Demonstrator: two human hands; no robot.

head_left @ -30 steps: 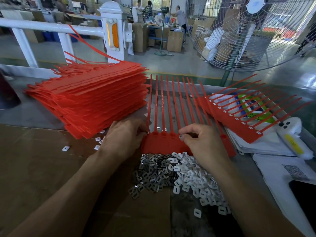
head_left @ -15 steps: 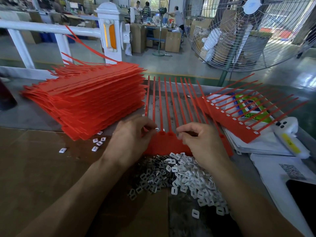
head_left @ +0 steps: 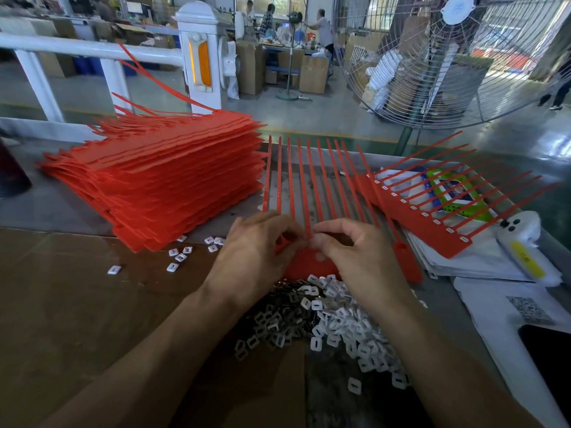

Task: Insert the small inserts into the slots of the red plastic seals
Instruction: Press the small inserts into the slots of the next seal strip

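Note:
A red comb-like sheet of seals point(head_left: 312, 196) lies in front of me, its thin tails pointing away. My left hand point(head_left: 256, 254) and my right hand point(head_left: 355, 254) rest on its near band, fingertips curled and meeting at one seal head near the middle. Any insert pinched between them is hidden by the fingers. A heap of small white and metal inserts point(head_left: 327, 316) lies just below both hands. A second sheet with white inserts in its slots point(head_left: 423, 217) lies at the right.
A tall stack of red seal sheets point(head_left: 160, 180) stands at the left, with a few loose inserts point(head_left: 182, 254) beside it. Papers and a white device point(head_left: 525, 254) lie at the right, a dark phone point(head_left: 550, 359) near the right edge. A large fan point(head_left: 448, 57) stands behind.
My left hand has slid right along the band and my right hand has drawn in, so the fingertips now meet at a seal head nearer the middle.

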